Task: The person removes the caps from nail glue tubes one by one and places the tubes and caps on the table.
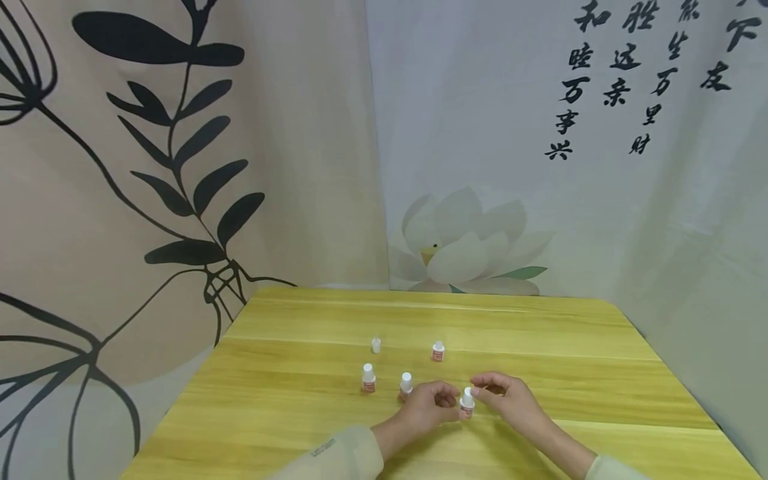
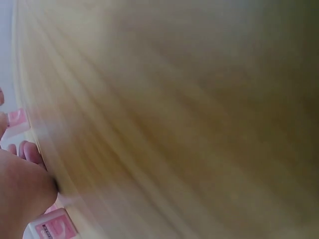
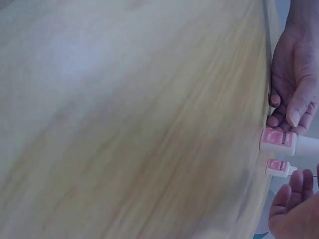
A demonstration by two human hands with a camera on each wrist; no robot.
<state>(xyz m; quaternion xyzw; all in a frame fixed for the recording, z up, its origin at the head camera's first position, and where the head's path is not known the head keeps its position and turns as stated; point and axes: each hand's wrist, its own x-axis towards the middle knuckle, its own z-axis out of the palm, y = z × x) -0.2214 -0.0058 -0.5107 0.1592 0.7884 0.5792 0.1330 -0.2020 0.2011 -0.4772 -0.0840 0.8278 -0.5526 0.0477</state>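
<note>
In the head view a small white bottle with a pink-red label and white cap stands upright between two hands. My left hand is at its left, fingertips close beside it and fingers bent. From the right, my right hand reaches in with thumb and fingertips right at the cap. The right wrist view has this bottle between the left hand and the right hand, whose fingers are loosely bent. Another capped bottle is partly hidden behind the left hand.
Another capped bottle stands to the left. Farther back are a bottle with a short white tip and a loose white cap. All are on a yellow wood-grain table; a printed curtain hangs behind.
</note>
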